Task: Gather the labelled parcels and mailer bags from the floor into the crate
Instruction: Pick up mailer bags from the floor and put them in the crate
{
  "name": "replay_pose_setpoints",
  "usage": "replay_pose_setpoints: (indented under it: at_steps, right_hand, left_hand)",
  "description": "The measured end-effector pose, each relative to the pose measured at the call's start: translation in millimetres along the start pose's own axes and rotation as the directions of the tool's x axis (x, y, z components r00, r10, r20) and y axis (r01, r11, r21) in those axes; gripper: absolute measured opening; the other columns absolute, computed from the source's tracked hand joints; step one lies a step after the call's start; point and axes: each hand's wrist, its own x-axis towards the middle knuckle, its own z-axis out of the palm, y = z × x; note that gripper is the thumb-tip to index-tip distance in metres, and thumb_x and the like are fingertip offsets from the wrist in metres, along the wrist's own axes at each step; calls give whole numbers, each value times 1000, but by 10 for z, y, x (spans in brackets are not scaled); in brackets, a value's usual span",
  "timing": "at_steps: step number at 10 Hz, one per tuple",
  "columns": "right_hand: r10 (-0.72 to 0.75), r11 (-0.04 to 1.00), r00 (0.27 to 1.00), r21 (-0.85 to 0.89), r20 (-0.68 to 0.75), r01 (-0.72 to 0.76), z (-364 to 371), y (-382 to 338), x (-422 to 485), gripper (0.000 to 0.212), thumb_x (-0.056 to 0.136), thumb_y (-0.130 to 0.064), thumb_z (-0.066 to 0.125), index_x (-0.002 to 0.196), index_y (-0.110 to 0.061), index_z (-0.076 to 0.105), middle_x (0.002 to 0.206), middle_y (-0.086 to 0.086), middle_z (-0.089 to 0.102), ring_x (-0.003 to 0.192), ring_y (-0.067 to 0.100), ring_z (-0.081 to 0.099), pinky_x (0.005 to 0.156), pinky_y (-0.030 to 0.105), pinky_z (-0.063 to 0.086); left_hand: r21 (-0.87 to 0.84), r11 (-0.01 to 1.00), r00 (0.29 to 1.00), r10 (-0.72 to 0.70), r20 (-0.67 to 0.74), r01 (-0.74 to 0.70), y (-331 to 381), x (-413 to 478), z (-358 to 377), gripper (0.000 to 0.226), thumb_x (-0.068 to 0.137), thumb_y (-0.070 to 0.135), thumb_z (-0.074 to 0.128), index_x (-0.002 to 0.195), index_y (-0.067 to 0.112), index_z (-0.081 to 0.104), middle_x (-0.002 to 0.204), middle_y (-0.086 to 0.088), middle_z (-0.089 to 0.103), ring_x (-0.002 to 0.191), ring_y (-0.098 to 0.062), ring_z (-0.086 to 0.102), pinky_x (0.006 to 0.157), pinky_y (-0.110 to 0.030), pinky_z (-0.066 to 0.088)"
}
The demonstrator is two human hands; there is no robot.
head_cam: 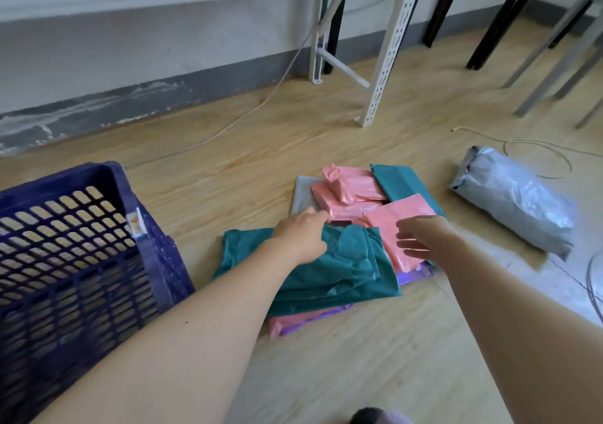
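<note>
A: Hands?
B: Left hand [301,237] flat on crumpled teal plastic mailer bag [342,273], right hand [421,239] spread above pink plastic mailer bag [396,219]; both on wooden floor [261,149] beside blue perforated plastic crate [81,244].
A: Risk?
B: Slick bags may slip if scooped together.

Tag [135,224] on crate [98,171]: print unreadable.

Wooden floor [248,169] carries a blue crate [156,260] lower left, a pile of mailer bags [346,267] centre, a silver mailer bag [512,195] right.
</note>
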Motion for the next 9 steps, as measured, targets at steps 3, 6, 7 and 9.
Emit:
replay_pose_setpoints:
  at_steps: [3,6,7,9]
  right_hand:
    - [268,954,963,150,-39,-260,-104,406,397,23,92,0,49,113,-8,50,90,7,47,61,23,54,31,21,45]
    - [289,780,956,592,-55,-202,1,611,710,43,87,-3,54,129,-3,49,128,13,47,121,34,52,100,33,49]
    - [323,590,934,738,157,-328,-55,842,1075,73,57,-26,64,123,1,51,124,16,51,128,33,48,111,40,38]
    - [377,459,905,809,196,-367,-32,772,1016,52,58,-23,74,104,-10,55,141,12,44,128,27,49,104,37,45]
  left_hand:
    - [-9,994,991,111,74,-111,387,567,435,56,88,11,49,141,22,35,142,-5,35,132,-25,36,99,-37,37]
    - [-48,992,991,116,71,-113,377,837,617,60,87,11,49,143,22,32,141,-5,34,133,-24,33,101,-37,37]
    - [-47,992,991,119,68,-116,354,852,631,60,87,12,50,143,23,32,140,-5,35,133,-23,33,100,-37,38]
    - [-53,994,991,101,85,-97,294,833,625,57,88,13,50,143,21,33,144,-4,31,134,-23,32,105,-36,35]
